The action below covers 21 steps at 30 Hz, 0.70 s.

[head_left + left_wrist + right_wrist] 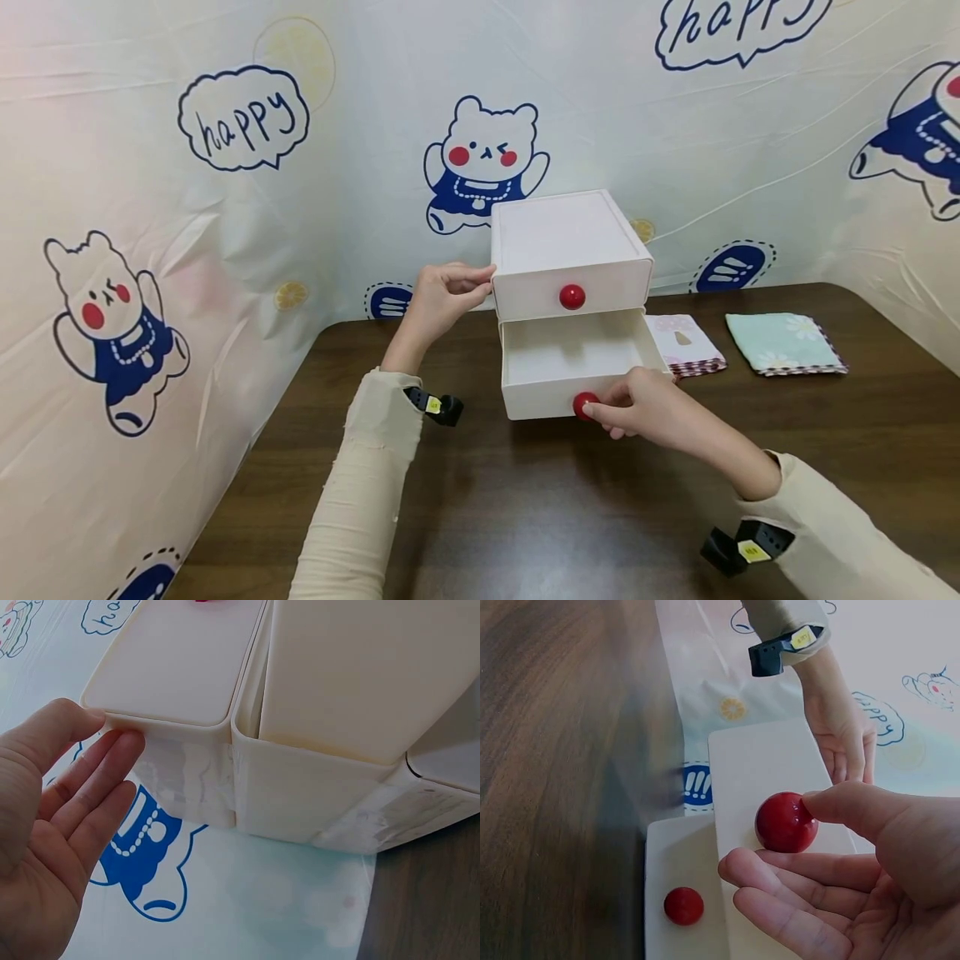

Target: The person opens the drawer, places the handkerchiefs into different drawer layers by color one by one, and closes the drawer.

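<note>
Head: white drawer box (pixel 566 233) on brown table (pixel 487 517), lower drawer (pixel 540 402) standing out; folded white cloth (pixel 681 337) beside it, folded green cloth (pixel 783 342) farther right. Left hand (pixel 444 302) at box's left edge, right hand (pixel 647 407) at drawer's red knob (pixel 582 405).
Left wrist: nearly straight fingers (pixel 94 776) and thumb (pixel 60 724) touch box corner.
Right wrist: hand clamped on knob, between thumb and fingers.

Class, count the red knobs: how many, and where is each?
2: the upper knob on the upper drawer; the lower knob on the open lower drawer, pinched by the right hand.
</note>
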Each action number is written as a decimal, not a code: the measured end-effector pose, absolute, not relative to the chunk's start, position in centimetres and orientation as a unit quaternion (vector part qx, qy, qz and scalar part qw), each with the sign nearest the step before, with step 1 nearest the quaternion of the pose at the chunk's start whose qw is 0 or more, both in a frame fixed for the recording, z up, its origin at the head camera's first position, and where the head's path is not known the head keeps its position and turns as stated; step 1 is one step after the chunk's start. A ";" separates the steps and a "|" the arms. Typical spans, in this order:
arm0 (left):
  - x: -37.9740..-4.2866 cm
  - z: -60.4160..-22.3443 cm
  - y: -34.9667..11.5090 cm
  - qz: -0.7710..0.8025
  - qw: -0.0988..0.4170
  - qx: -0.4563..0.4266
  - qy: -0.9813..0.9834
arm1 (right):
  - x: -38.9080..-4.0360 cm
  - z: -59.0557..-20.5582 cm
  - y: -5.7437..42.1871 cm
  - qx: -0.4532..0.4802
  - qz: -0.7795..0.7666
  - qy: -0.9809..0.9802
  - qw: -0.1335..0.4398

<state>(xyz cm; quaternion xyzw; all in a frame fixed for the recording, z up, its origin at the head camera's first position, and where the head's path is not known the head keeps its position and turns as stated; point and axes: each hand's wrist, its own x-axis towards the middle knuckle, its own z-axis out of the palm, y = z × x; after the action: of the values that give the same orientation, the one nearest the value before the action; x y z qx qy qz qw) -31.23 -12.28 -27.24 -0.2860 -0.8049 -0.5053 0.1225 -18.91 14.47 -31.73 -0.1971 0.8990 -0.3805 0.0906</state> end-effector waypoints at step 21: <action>-31.2 -27.3 -12.3 -0.508 0.123 -0.283 -0.804 | -16.8 -32.0 14.5 -0.215 -0.361 0.902 0.104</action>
<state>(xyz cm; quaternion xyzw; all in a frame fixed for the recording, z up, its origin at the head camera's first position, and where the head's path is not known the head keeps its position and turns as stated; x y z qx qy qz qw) -31.23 -12.33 -27.32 -0.2835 -0.8040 -0.5081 0.1226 -16.82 14.50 -32.02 -0.2152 0.9016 -0.3606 0.1037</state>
